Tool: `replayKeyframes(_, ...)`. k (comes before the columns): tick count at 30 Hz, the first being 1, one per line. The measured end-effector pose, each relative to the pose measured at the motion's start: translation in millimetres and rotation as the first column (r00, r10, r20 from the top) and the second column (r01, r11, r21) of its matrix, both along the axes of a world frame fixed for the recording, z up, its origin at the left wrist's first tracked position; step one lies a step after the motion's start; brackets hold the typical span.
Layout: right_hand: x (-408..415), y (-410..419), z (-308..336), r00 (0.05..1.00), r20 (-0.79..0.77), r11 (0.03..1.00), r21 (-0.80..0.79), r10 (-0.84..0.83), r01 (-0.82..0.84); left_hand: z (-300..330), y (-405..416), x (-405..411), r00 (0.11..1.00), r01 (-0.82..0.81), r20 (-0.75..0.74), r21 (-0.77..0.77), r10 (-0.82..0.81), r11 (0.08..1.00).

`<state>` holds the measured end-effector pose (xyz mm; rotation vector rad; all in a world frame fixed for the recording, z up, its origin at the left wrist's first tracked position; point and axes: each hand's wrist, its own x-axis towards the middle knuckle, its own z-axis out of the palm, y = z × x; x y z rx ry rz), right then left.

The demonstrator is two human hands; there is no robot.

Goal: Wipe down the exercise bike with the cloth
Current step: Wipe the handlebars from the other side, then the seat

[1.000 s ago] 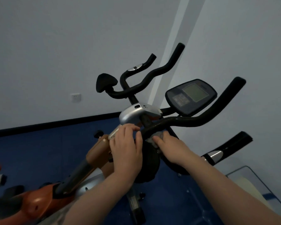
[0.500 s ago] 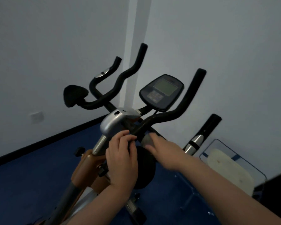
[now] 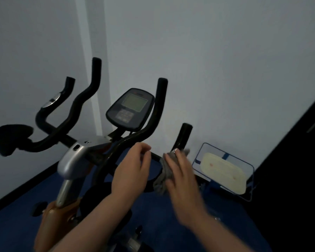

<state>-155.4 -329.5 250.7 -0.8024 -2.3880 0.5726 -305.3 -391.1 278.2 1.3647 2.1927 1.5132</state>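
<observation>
Right hand (image 3: 180, 171) is clenched around the grey cloth (image 3: 165, 174), pressing it against the black bar of the exercise bike (image 3: 91, 151), low on the right side by the short grip post (image 3: 183, 137). Left hand (image 3: 133, 170) has its fingers curled over that same bar just beside the cloth; I read that as grasping the bar, though motion blur softens the fingertips.

Counting now: one bike, one cloth, two hands, one console (image 3: 130, 108) with a pale screen and a keypad, four upright black handlebar ends, one silver stem cover (image 3: 75, 159), one dark pad (image 3: 11, 137) at far left.

Hard to make out: the right hand is smeared, so I can't see how much of the cloth lies under the palm; a tail hangs below it. The bike's lower frame is cut off by the bottom edge and partly covered by both forearms. Console text is unreadable.

Around it: pale walls, blue floor (image 3: 198, 224), and a blue wire-framed rack (image 3: 224, 170) holding a cream pad, just beside the right hand, near the wall.
</observation>
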Motion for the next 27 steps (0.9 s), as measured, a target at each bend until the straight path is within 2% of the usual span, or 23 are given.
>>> replayKeyframes(2,-19.1,-32.1,-15.8,0.945,-0.288,0.916,-0.4,-0.154,0.027,-3.3,-3.5,0.1,0.998,-0.059,0.022,0.011,0.059,0.998)
replayKeyframes(4,-38.9,-37.1,-14.0,0.881,-0.38,0.837,-0.546,-0.282,0.033,-3.9,-5.8,0.3,0.996,-0.083,0.019,0.011,0.083,0.996)
replayKeyframes(7,-54.5,4.2,8.4,0.792,-0.427,0.804,-0.58,-0.435,0.129,-2.2,-4.9,1.3,0.996,-0.088,0.02,0.008,0.088,0.996)
replayKeyframes(10,-61.7,49.7,29.0,0.744,-0.443,0.784,-0.597,-0.501,0.173,-2.5,-3.6,0.7,0.99,-0.135,0.038,0.016,0.134,0.991)
replayKeyframes(13,-64.5,42.1,20.5,0.723,-0.468,0.794,-0.578,-0.509,0.186,-3.4,-2.4,-0.6,0.985,-0.165,0.042,-0.003,0.165,0.986)
replayKeyframes(16,-60.9,37.5,9.9,0.733,-0.512,0.816,-0.569,-0.448,0.101,-4.9,-2.8,-1.3,0.982,-0.185,0.032,-0.003,0.185,0.983)
replayKeyframes(18,-56.1,61.6,22.8,0.756,-0.539,0.865,-0.497,-0.371,0.07,-5.7,-3.3,-1.1,0.979,-0.202,0.029,0.001,0.202,0.979)
replayKeyframes(19,-52.2,75.4,32.4,0.78,-0.545,0.909,-0.412,-0.306,0.068,-6.1,-3.9,-0.7,0.977,-0.21,0.026,0.0,0.21,0.978)
replayKeyframes(22,-36.8,107.2,51.7,0.902,-0.43,0.999,-0.042,-0.042,0.027,-6.1,-4.8,0.2,0.972,-0.233,0.033,0.009,0.232,0.972)
replayKeyframes(25,-17.6,132.6,58.6,0.949,-0.213,0.951,0.257,0.231,-0.173,-4.4,-4.7,0.9,0.965,-0.26,0.038,0.015,0.259,0.966)
replayKeyframes(27,-7.1,146.4,63.8,0.935,-0.085,0.889,0.349,0.345,-0.296,-3.5,-4.2,1.2,0.962,-0.272,0.036,0.006,0.271,0.962)
